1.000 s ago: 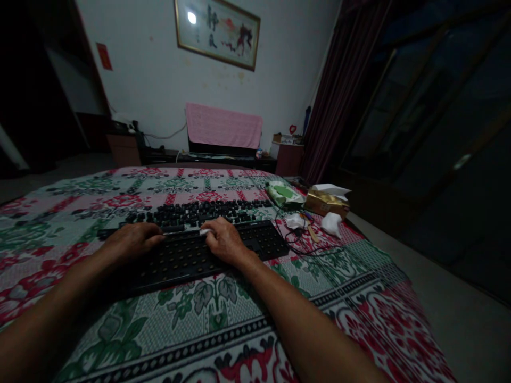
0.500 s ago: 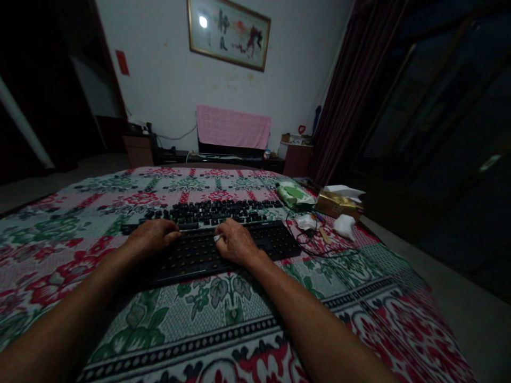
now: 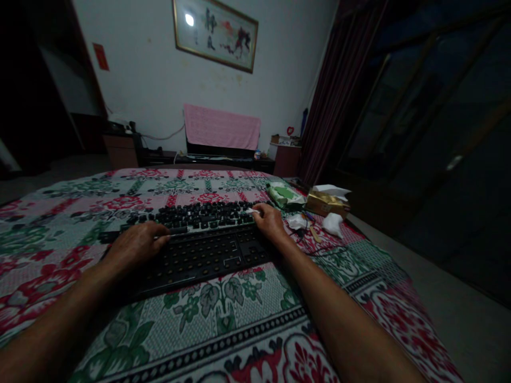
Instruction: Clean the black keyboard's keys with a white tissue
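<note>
A black keyboard (image 3: 199,260) with its keycaps off lies on the flowered tablecloth, rows of small round key seats showing. My left hand (image 3: 139,242) is at its left end, fingers curled over the upper edge and thumb toward the middle. Beyond the right part of the keyboard, my right hand (image 3: 271,223) pinches a small white tissue (image 3: 251,211) between thumb and fingers. Loose black keycaps (image 3: 199,214) are spread in a band behind the keyboard, close to the tissue. My right hand and wrist hide the keyboard's upper right corner.
To the right lie a green wipes pack (image 3: 285,194), a gold tissue box (image 3: 328,204), crumpled white tissue (image 3: 332,224), a flat wooden stick (image 3: 315,234) and a dark cable (image 3: 325,252). The patterned tablecloth (image 3: 223,308) covers the table.
My right hand has moved from the middle of the keyboard to the right and away from me, carrying the white tissue. My left hand stays at the keyboard's left end. The view has shifted slightly.
</note>
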